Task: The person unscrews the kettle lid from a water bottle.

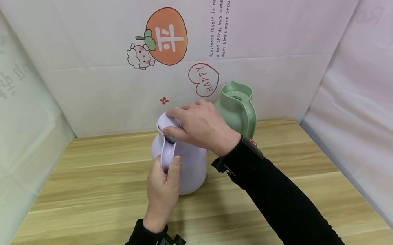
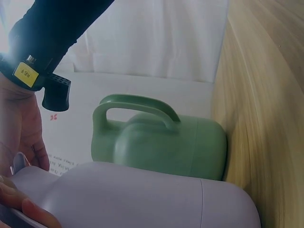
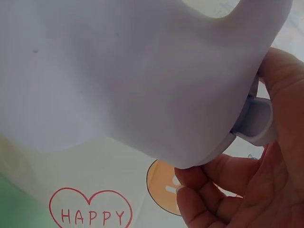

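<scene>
A lavender thermos jug (image 1: 194,170) stands on the table. My left hand (image 1: 164,190) grips its handle (image 1: 167,155), with the thumb laid along it. Over the top of the jug, my right hand (image 1: 204,125) holds the lid (image 1: 166,121) between thumb and fingers. The right wrist view shows a small raised tab (image 3: 259,122) of the lid beside the palm, with the fingers (image 3: 204,199) curled near the rim. In the left wrist view the jug's body (image 2: 142,197) fills the bottom, and part of the right hand lies beyond its top.
A green thermos jug (image 1: 236,114) stands just behind and to the right, partly hidden by the right hand and wrist. The wooden table (image 1: 95,211) is bordered by printed white cloth (image 1: 108,95) at the back and cloth at both sides.
</scene>
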Available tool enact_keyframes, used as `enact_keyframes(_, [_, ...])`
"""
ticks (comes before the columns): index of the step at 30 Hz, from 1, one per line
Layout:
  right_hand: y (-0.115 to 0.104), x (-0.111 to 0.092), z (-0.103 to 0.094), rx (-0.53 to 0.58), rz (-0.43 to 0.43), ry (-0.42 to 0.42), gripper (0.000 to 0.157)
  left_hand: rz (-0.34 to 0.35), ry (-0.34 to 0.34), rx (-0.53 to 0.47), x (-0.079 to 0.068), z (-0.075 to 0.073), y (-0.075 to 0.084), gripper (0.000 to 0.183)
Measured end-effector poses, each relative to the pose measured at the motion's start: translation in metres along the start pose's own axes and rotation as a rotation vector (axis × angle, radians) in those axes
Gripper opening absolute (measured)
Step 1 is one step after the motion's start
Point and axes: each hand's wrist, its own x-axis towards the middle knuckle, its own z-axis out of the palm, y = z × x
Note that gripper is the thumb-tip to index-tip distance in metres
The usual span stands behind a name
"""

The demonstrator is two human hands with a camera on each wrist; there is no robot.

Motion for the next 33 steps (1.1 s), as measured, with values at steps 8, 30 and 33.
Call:
enact_keyframes(8, [0.005,0.002,-0.003,0.056,0.000,-0.075,0.053,0.003,0.000,-0.003,0.000,0.000,0.000,0.022])
enact_keyframes(30, [-0.022,-0.001,-0.003,-0.120,0.138,0.024,0.042,-0.010,-0.002,0.005,0.000,0.000,0.001,0.024])
enact_keyframes(33, [-0.033,0.001,-0.001,-0.189,0.217,0.046,0.046,-0.011,-0.010,-0.005,0.000,0.000,0.001,0.025])
